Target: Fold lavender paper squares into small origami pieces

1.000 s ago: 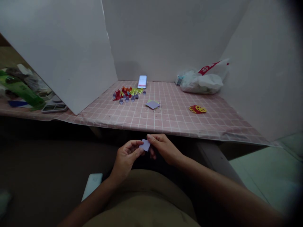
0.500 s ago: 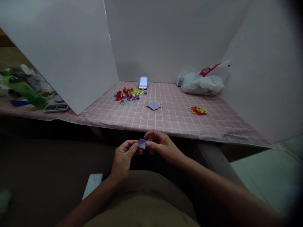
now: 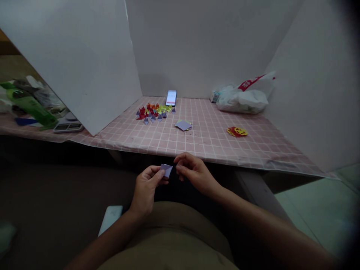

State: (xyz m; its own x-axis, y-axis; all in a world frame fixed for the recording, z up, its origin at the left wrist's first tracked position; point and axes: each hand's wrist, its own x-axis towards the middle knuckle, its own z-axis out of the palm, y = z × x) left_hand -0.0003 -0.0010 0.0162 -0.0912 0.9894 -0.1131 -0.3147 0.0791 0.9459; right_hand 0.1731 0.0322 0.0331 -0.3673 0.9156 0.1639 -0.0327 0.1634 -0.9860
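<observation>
My left hand [image 3: 146, 185] pinches a small folded purple paper [image 3: 166, 169] between thumb and fingers, below the table's front edge and above my lap. My right hand [image 3: 192, 171] hovers just right of the paper with its fingers curled, a small gap apart from it. On the pink checked table [image 3: 213, 144] lies a cluster of small folded paper pieces [image 3: 153, 111] in red, yellow and purple. A short stack of square papers [image 3: 183, 125], purple on top, lies near the middle.
A phone [image 3: 171, 97] leans at the back wall. A white plastic bag [image 3: 243, 99] lies back right, a red and yellow cut-out [image 3: 236, 131] right of centre. White boards wall the table. A scale [image 3: 67, 126] and green clutter [image 3: 28, 107] sit outside at left.
The purple paper has become a smaller, pointed fold. My right hand has let go of it and drawn slightly right, while both hands rose a little.
</observation>
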